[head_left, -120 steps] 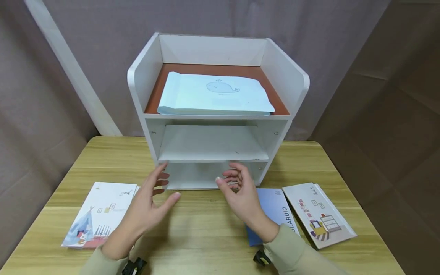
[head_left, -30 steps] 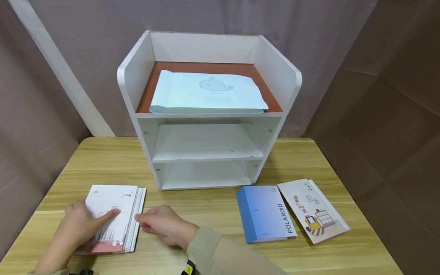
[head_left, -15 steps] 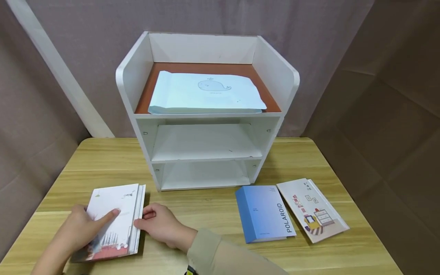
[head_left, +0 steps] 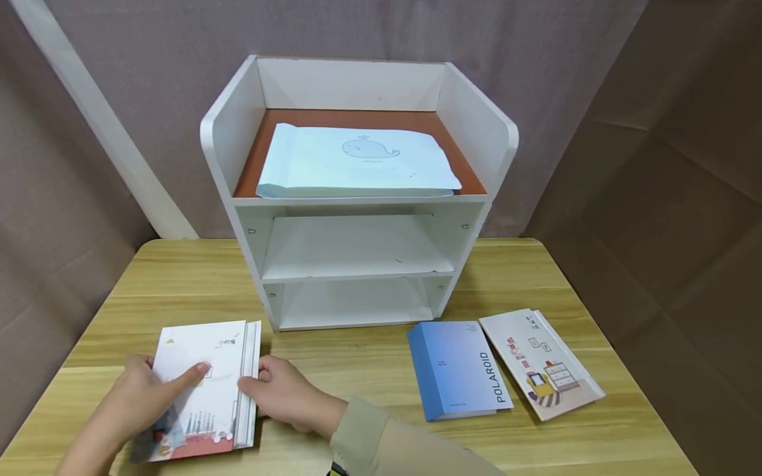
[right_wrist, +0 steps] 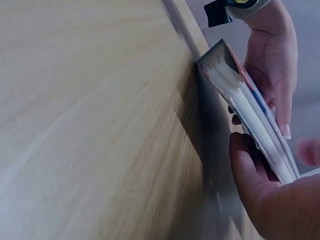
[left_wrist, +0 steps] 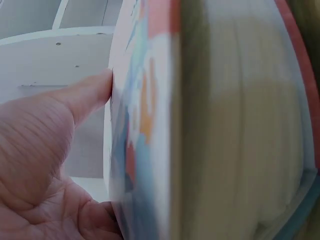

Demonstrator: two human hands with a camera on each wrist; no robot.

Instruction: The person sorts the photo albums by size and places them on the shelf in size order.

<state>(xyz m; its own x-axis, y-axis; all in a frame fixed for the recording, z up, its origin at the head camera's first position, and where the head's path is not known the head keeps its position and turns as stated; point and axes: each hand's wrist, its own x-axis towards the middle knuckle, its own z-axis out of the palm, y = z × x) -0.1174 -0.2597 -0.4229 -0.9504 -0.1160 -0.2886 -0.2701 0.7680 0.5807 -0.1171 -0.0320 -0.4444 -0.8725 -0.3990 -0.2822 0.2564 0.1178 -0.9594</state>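
Observation:
A white hardcover book (head_left: 202, 350) with a drawn scene and a red strip along its lower cover is held between both hands at the table's left front. My left hand (head_left: 139, 396) grips its left side, thumb flat on the cover. At the opposite edge my right hand (head_left: 292, 396) pinches the book, thumb on top and fingers beneath. The left wrist view shows the thick block of pages (left_wrist: 240, 125) close up, beside the left hand (left_wrist: 40, 135). Seen from the right wrist, the book (right_wrist: 252, 115) is tilted, one corner near the table edge.
A white shelf unit (head_left: 357, 201) stands at the back centre, with a whale-printed packet (head_left: 321, 158) on its brown top. To the right lie a blue POLAROID book (head_left: 467, 370) and a beige illustrated book (head_left: 544, 363) on the wooden table (head_left: 357, 383).
Both hands left the front of the shelf and went to the book at left. It has since been raised and tilted, shifting slightly right, with the right hand now gripping its edge.

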